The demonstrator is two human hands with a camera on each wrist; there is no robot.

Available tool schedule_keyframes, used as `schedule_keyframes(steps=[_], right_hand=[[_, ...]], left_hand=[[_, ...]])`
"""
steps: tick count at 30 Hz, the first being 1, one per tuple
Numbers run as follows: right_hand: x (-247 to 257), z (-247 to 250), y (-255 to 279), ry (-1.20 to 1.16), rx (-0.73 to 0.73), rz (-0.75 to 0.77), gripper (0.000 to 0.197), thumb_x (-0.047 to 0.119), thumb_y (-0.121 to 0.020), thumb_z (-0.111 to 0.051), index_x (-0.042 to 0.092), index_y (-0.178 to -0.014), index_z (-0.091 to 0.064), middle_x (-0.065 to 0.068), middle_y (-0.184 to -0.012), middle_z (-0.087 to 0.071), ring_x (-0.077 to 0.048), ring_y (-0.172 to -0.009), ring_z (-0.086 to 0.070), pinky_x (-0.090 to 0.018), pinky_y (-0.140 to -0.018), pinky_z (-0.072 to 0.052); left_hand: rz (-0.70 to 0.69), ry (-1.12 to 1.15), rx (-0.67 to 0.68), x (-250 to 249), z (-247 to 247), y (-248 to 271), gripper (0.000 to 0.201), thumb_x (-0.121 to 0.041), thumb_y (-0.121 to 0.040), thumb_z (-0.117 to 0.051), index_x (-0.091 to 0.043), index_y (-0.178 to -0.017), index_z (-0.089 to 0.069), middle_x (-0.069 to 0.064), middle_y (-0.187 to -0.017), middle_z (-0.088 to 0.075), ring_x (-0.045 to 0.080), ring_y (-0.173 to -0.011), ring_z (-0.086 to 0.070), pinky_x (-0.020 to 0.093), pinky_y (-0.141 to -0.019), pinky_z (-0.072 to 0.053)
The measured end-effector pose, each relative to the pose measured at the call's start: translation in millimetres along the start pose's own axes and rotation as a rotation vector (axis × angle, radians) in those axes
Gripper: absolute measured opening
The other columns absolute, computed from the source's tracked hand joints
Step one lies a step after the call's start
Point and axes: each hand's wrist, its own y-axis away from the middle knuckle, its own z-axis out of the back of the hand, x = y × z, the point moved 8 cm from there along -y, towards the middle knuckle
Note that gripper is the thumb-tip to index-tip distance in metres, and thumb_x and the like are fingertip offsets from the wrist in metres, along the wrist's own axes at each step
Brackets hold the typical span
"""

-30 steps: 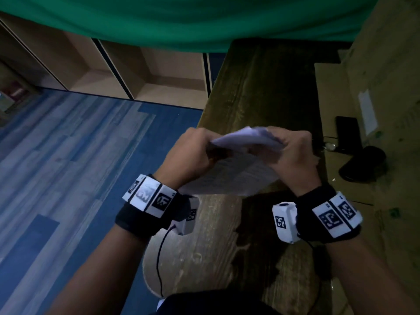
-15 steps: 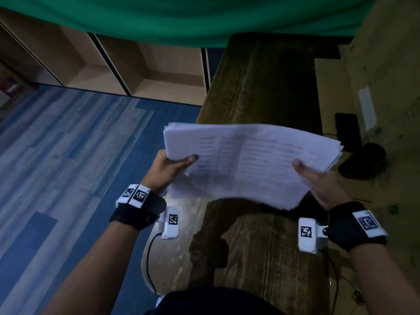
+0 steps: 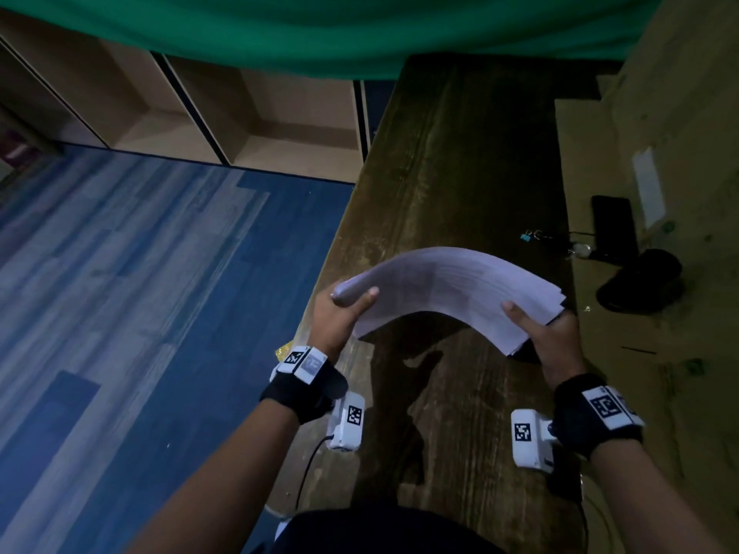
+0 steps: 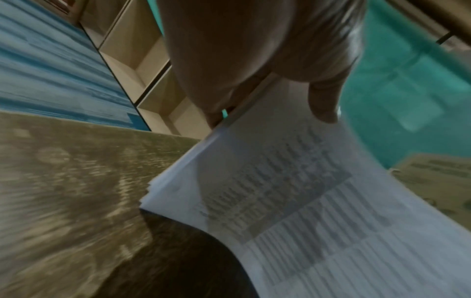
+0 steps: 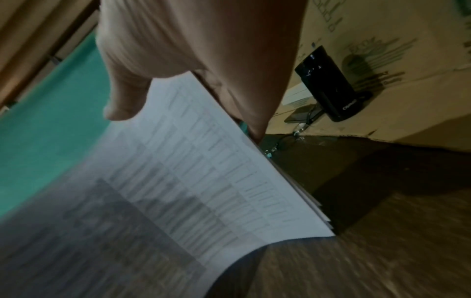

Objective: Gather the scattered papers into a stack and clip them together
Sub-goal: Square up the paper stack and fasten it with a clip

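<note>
A stack of white printed papers (image 3: 448,289) arches upward above the dark wooden table (image 3: 460,153), held at both short ends. My left hand (image 3: 340,309) grips the left end, thumb on top and fingers underneath. At the right end my right hand (image 3: 548,333) grips the same way. The wrist views show the papers (image 4: 293,191) (image 5: 191,181) under each thumb, with printed tables on them. A small blue binder clip (image 3: 527,235) lies on the table beyond the papers, at the right; in the right wrist view the clip (image 5: 269,154) peeks out past the paper edge.
A cardboard sheet (image 3: 660,353) covers the table's right side, with a black phone (image 3: 614,229), a black rounded object (image 3: 640,279) and a cable on it. Blue floor (image 3: 140,313) and open wooden shelves (image 3: 260,117) lie left; a green cloth (image 3: 320,30) hangs behind.
The papers went from bunched between close hands, to spread flat, to bowed upward in an arch now. Both hands have dropped lower toward the table and keep their hold.
</note>
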Motion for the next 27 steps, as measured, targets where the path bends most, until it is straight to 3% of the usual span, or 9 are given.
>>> schedule_keyframes(steps=[3, 6, 8, 11, 16, 18, 21, 25, 27], right_hand=[[21.9, 1.3, 5.1, -0.074, -0.045, 0.008, 0.023, 0.048, -0.079, -0.07, 0.028, -0.087, -0.062, 0.003, -0.09, -0.064, -0.017, -0.086, -0.063, -0.039, -0.078, -0.051], [30.0, -4.0, 5.4, -0.056, -0.048, -0.024, 0.025, 0.057, -0.081, -0.062, 0.031, -0.083, -0.059, -0.001, -0.089, -0.059, -0.022, -0.085, -0.06, -0.043, -0.077, -0.05], [31.8, -5.5, 5.5, -0.031, -0.073, -0.034, 0.023, 0.057, -0.077, -0.063, 0.035, -0.08, -0.063, 0.0, -0.09, -0.059, -0.026, -0.09, -0.059, -0.048, -0.081, -0.051], [35.4, -8.3, 7.4, -0.009, -0.06, -0.003, 0.018, 0.052, -0.077, -0.061, 0.037, -0.083, -0.069, 0.003, -0.093, -0.061, -0.026, -0.093, -0.058, -0.052, -0.086, -0.05], [34.4, -7.5, 8.4, -0.015, -0.087, -0.008, 0.009, 0.043, -0.082, -0.064, 0.036, -0.078, -0.067, 0.006, -0.092, -0.06, -0.02, -0.09, -0.056, -0.044, -0.083, -0.047], [35.6, -5.6, 6.3, -0.002, -0.098, 0.015, 0.009, 0.039, -0.082, -0.065, 0.035, -0.084, -0.071, 0.011, -0.097, -0.065, -0.017, -0.097, -0.056, -0.043, -0.087, -0.045], [44.1, -2.0, 3.8, 0.098, -0.11, 0.081, 0.013, 0.034, -0.085, -0.064, 0.03, -0.094, -0.073, 0.015, -0.1, -0.067, -0.007, -0.096, -0.056, -0.041, -0.091, -0.048], [92.3, -3.1, -1.8, 0.568, -0.156, 0.47, 0.029, 0.026, -0.085, -0.061, 0.018, -0.111, -0.068, -0.002, -0.118, -0.067, -0.02, -0.115, -0.057, -0.043, -0.102, -0.045], [114.8, -25.7, 1.3, 0.841, -0.02, 0.605, 0.048, 0.035, -0.081, -0.066, 0.023, -0.127, -0.058, -0.005, -0.138, -0.055, -0.024, -0.135, -0.041, -0.049, -0.112, -0.032]], left_hand=[[-0.069, 0.017, -0.032, -15.4, -2.5, -7.3, 0.042, -0.053, -0.076, -0.073, -0.014, -0.093, -0.077, 0.018, -0.093, -0.075, 0.035, -0.093, -0.071, 0.048, -0.081, -0.056], [-0.094, -0.026, -0.093, -23.2, -5.8, -12.7, 0.041, -0.056, -0.081, -0.066, -0.022, -0.06, -0.068, -0.005, -0.059, -0.057, 0.022, -0.064, -0.054, 0.04, -0.065, -0.041], [-0.088, -0.049, -0.138, -21.7, -5.3, -16.0, 0.041, -0.048, -0.086, -0.065, -0.029, -0.05, -0.062, -0.015, -0.049, -0.048, 0.014, -0.06, -0.046, 0.035, -0.064, -0.037], [-0.084, -0.061, -0.159, -18.2, -4.0, -20.0, 0.035, -0.049, -0.084, -0.065, -0.029, -0.056, -0.068, -0.015, -0.051, -0.054, 0.014, -0.064, -0.052, 0.037, -0.067, -0.04], [-0.073, -0.103, -0.17, -17.9, -6.8, -20.3, 0.026, -0.043, -0.082, -0.075, -0.031, -0.059, -0.072, -0.016, -0.055, -0.062, 0.008, -0.061, -0.058, 0.033, -0.063, -0.044], [-0.064, -0.107, -0.121, -13.9, -9.5, -20.2, 0.011, -0.036, -0.079, -0.081, -0.028, -0.072, -0.077, -0.009, -0.069, -0.072, 0.014, -0.07, -0.068, 0.037, -0.066, -0.053], [-0.108, -0.258, -0.059, -4.2, -7.2, -23.7, 0.014, -0.022, -0.082, -0.079, -0.012, -0.091, -0.079, 0.009, -0.087, -0.078, 0.023, -0.083, -0.075, 0.042, -0.074, -0.06], [-0.185, -0.341, -0.147, -15.1, -5.1, -24.6, 0.007, -0.006, -0.085, -0.072, -0.001, -0.083, -0.077, 0.015, -0.076, -0.074, 0.002, -0.065, -0.064, 0.028, -0.062, -0.053], [-0.281, -0.375, -0.123, -32.7, -10.0, -19.5, 0.011, -0.008, -0.084, -0.073, -0.001, -0.076, -0.076, 0.013, -0.064, -0.07, -0.001, -0.057, -0.056, 0.033, -0.054, -0.05]])
